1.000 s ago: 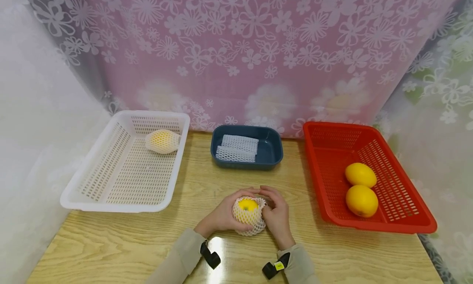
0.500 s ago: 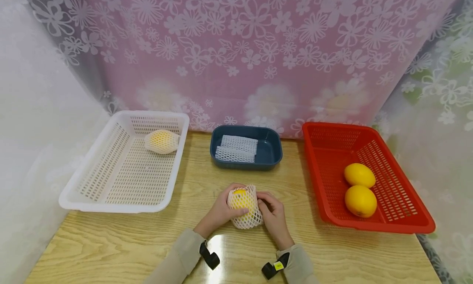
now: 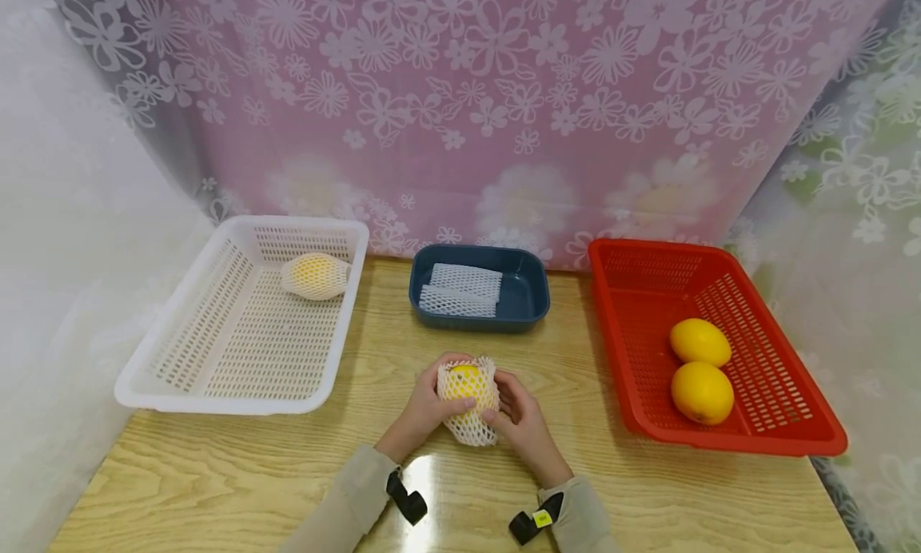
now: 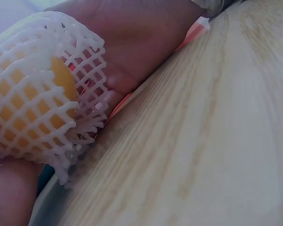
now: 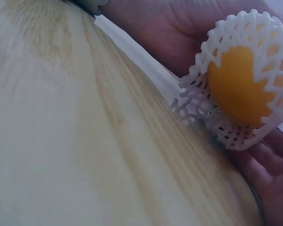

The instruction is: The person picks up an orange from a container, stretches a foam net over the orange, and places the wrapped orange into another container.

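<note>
A yellow fruit (image 3: 464,388) is wrapped in a white foam net sleeve (image 3: 476,435) above the near middle of the table. My left hand (image 3: 423,413) grips it from the left, thumb across the front. On the other side, my right hand (image 3: 528,431) holds the sleeve with its thumb in front and its fingers behind. The right wrist view shows bare orange-yellow skin of the fruit (image 5: 238,87) at the sleeve's open end. Loose net edges (image 4: 92,120) hang past the fruit in the left wrist view.
A white basket (image 3: 216,403) at left contains one netted fruit (image 3: 315,276). At the back middle, a dark blue tray (image 3: 528,297) carries flat foam nets (image 3: 460,300). Two bare yellow fruits (image 3: 702,391) lie in a red basket (image 3: 734,441) at right.
The fruit and both hands have shifted slightly left and away from me. The net now reaches higher around the fruit, and the right hand's thumb has come to its front.
</note>
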Available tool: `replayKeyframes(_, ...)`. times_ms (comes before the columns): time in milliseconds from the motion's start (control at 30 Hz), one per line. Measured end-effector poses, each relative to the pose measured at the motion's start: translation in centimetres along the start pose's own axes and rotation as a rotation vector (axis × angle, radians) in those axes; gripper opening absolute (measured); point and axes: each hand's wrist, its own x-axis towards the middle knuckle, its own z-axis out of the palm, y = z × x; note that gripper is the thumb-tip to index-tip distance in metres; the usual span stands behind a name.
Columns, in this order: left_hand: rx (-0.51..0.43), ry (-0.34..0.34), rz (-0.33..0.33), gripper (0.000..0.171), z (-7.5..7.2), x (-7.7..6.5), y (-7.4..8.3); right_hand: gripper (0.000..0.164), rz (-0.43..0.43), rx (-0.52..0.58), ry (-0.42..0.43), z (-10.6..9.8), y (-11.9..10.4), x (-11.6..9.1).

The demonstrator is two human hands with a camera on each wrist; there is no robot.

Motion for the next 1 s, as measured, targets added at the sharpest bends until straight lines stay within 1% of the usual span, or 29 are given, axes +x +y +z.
replayKeyframes(167,-0.062,-0.036,0.043,0.054,-0.06,0.0,-0.16,0.057,0.001,-0.021,-0.011,-0.01,-0.15,-0.09)
replayKeyframes(267,-0.099,-0.067,0.073,0.048,-0.05,0.09,-0.27,0.061,0.002,0.019,-0.035,0.0,-0.19,-0.09)
replayKeyframes(333,-0.101,-0.073,0.08,0.048,-0.02,0.11,-0.27,0.062,0.006,0.067,-0.042,-0.01,-0.18,-0.1)
replayKeyframes(400,-0.106,-0.076,0.062,0.051,0.02,0.09,-0.17,0.063,0.013,0.119,-0.037,0.01,-0.25,-0.06)
replayKeyframes(533,-0.076,-0.061,0.003,0.065,0.11,-0.05,0.18,0.059,0.034,0.184,0.007,0.03,-0.43,0.07)
replayKeyframes(667,-0.051,-0.072,-0.022,0.075,0.23,-0.08,0.21,0.055,0.038,0.207,0.055,0.02,-0.41,0.13)
replayKeyframes(767,-0.035,-0.097,-0.055,0.081,0.3,-0.12,0.15,0.051,0.031,0.213,0.095,0.06,-0.37,0.17)
replayKeyframes(900,-0.022,-0.117,-0.09,0.085,0.37,-0.09,0.03,0.048,0.033,0.253,0.137,0.09,-0.25,0.22)
replayKeyframes(1000,-0.019,-0.116,-0.098,0.087,0.42,-0.05,-0.07,0.05,0.037,0.268,0.163,0.04,-0.2,0.06)
